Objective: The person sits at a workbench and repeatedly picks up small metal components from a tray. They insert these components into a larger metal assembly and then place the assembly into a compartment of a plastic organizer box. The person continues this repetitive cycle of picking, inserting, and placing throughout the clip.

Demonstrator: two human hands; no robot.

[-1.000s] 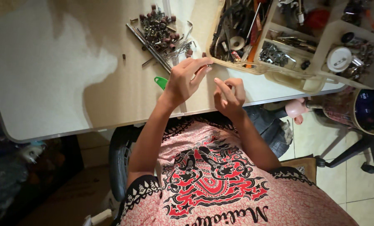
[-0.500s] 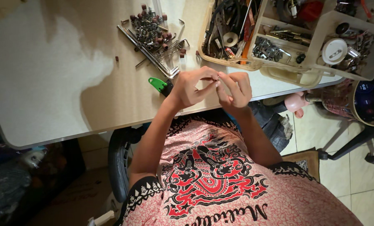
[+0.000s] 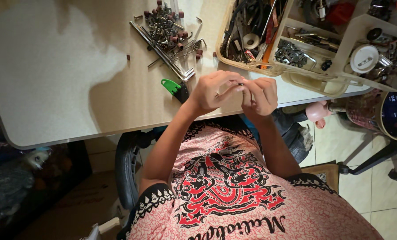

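While two trays (image 3: 296,73) sit nearby, left hand (image 3: 212,91) and right hand (image 3: 261,94) pinch one small part (image 3: 241,84).

Left hand (image 3: 214,91) and right hand (image 3: 260,94), apart one second earlier, now joined fingertip to fingertip at the worktop (image 3: 65,89) edge, pinching a tiny dark part (image 3: 241,84) between them. Right hand raised from the lap side to the left hand's level. Green-handled tool (image 3: 174,86), earlier partly covered by the left wrist, now more exposed.
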